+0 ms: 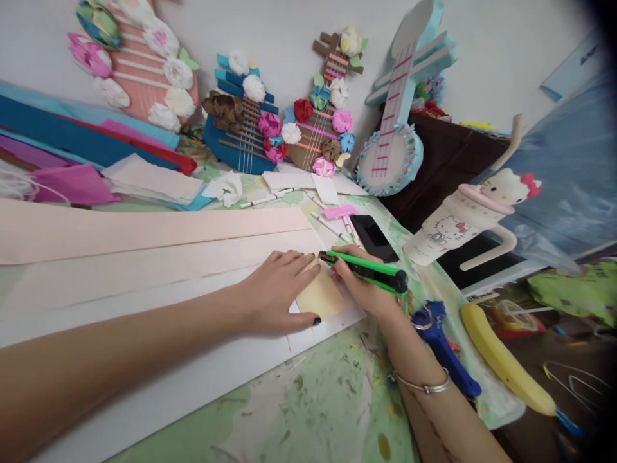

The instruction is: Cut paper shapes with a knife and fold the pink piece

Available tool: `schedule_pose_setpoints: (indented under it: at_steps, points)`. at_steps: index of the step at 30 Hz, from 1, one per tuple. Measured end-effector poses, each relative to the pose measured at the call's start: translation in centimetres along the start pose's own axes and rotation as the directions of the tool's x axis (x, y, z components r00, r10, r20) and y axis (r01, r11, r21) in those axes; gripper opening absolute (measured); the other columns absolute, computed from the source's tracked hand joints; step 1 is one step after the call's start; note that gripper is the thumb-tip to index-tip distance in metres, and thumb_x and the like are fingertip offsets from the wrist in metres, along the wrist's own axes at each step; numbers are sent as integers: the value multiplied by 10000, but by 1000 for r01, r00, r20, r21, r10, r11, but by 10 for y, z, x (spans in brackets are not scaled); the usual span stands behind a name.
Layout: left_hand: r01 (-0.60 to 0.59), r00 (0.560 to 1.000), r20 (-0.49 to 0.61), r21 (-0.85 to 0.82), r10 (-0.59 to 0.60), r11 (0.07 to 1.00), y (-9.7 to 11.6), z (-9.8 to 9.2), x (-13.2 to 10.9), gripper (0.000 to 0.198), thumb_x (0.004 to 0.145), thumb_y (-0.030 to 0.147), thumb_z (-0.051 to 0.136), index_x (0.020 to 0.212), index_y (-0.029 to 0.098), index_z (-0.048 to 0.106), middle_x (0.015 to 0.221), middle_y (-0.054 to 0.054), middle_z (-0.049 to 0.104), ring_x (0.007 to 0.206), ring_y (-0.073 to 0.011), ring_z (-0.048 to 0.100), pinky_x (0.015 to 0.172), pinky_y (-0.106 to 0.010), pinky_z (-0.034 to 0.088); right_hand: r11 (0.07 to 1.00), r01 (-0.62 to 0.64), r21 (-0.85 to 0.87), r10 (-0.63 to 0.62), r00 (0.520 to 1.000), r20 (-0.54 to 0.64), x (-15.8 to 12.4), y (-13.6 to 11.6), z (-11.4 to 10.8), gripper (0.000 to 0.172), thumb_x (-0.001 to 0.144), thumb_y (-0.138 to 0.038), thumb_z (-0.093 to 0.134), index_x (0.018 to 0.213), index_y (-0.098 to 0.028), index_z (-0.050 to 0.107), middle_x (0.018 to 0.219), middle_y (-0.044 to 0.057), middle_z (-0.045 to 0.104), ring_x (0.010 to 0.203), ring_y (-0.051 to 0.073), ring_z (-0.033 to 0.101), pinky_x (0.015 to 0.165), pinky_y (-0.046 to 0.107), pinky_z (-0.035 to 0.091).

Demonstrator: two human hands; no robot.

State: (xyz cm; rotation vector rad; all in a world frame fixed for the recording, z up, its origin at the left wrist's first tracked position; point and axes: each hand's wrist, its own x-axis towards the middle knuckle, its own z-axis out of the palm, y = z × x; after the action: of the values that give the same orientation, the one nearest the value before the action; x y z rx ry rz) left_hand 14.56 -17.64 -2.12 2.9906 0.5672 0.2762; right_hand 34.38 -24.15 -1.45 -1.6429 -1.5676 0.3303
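Soft, even light; edges stretched and blurred; 2 right corners dark.

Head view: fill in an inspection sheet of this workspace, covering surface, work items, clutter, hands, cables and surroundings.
Surface: green-and-white patterned table covering, specked with bits.
Work items: yellow card on a large white sheet; green cutter, blade not discernible.
Clutter: phone, striped pens, pale cup and yellow banana-shaped item.
Hands: left hand spread flat, fingers over the card's edge; right hand grips the cutter, its tip near the card's upper corner.
Cables: white looped cord at left edge; type unclear.
Surroundings: decorated model instruments before a pale wall.
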Motion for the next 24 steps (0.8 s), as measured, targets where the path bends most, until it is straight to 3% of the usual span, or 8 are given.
schedule_pose_setpoints:
  at_steps: [12,24]
  points:
    - [2,1000,-10,-1,-2,1000,-1,2,0,815,813,621,517,1455,146,350,1506,-161,357,1308,-347,361,1043,-490,314,999,5,-35,-5,1000,1,0,-2,-4,226,842,-289,543,1015,-198,657,693,3,689,665,161,661,698,293,512]
    - [-2,1000,-8,7,2,1000,-1,2,0,814,814,627,509,1452,147,351,1499,-162,366,1301,-348,370,1035,-493,320,997,-11,-74,11,1000,-6,-1,-11,-6,252,822,-302,552,1007,-182,674,764,34,726,683,167,676,686,287,517]
